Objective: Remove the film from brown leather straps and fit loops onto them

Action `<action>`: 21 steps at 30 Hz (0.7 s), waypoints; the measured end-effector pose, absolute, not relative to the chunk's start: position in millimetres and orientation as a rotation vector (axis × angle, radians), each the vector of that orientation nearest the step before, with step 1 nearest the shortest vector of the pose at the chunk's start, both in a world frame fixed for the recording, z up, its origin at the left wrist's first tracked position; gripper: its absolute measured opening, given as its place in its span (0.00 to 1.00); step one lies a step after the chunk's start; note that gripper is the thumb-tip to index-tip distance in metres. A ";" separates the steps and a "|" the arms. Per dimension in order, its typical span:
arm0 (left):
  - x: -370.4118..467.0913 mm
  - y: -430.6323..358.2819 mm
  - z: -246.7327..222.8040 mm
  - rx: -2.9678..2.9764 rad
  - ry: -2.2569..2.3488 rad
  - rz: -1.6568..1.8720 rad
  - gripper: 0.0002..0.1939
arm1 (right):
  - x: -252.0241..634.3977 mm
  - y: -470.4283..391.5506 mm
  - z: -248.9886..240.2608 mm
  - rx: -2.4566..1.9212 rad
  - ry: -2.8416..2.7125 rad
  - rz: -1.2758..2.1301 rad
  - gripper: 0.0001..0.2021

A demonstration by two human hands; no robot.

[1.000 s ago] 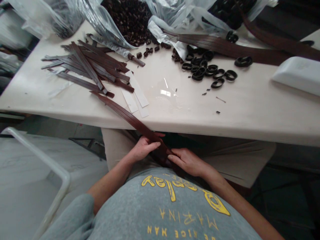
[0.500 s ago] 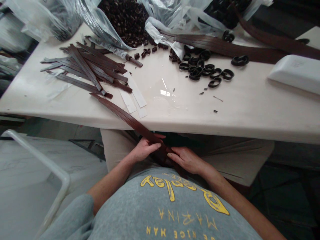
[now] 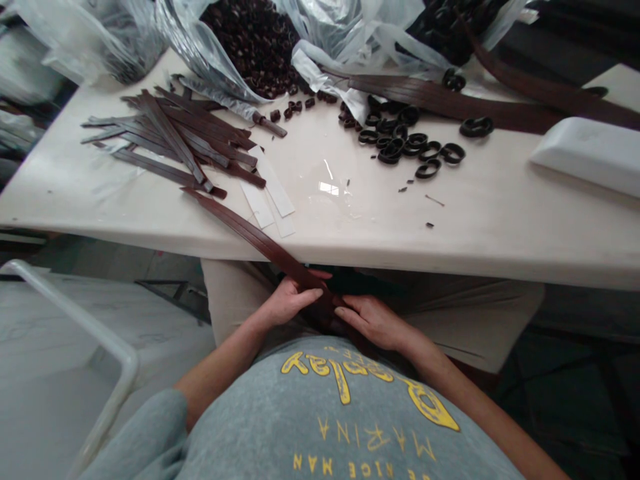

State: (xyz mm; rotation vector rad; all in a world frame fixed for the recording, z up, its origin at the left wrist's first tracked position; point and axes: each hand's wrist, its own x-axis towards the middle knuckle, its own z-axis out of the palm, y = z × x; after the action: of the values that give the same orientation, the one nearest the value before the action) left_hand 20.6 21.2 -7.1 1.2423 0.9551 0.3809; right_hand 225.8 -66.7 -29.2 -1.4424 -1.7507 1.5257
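A long brown leather-like strap slants from the tabletop over its front edge down to my lap. My left hand is closed on it just below the edge, thumb on top and fingers beneath. Close beside, my right hand pinches the same strap with its thumb and fingers. Past the right hand, the lower end of the strap drops out of sight against my shirt. Its pointed far end lies on the table near a pile of shorter brown straps.
White strips lie beside the pile on the table. Black loops and small brown loops are scattered farther back, before plastic bags. Wide brown bands and a white block sit at the right. A white metal rail stands left.
Both hands keep their hold on the strap, almost still. The view has shifted very slightly.
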 end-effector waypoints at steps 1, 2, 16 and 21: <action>20.4 20.9 -7.1 1.242 0.954 0.380 0.20 | 225.7 -66.9 -29.1 -1.437 -1.743 1.531 0.19; 20.1 20.6 -7.2 1.241 0.953 0.379 0.20 | 225.8 -67.1 -29.0 -1.431 -1.737 1.537 0.19; 20.8 19.4 -6.2 1.205 0.931 0.380 0.19 | 225.1 -68.2 -26.6 -1.433 -1.722 1.530 0.19; 20.9 18.9 -5.2 1.193 0.924 0.378 0.19 | 224.0 -68.3 -26.1 -1.421 -1.699 1.541 0.19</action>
State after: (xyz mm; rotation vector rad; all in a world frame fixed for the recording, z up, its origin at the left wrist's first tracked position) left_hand 20.9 18.9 -5.2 1.1935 0.9237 0.3776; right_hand 224.0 -68.3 -26.1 -1.4212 -1.6991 1.5406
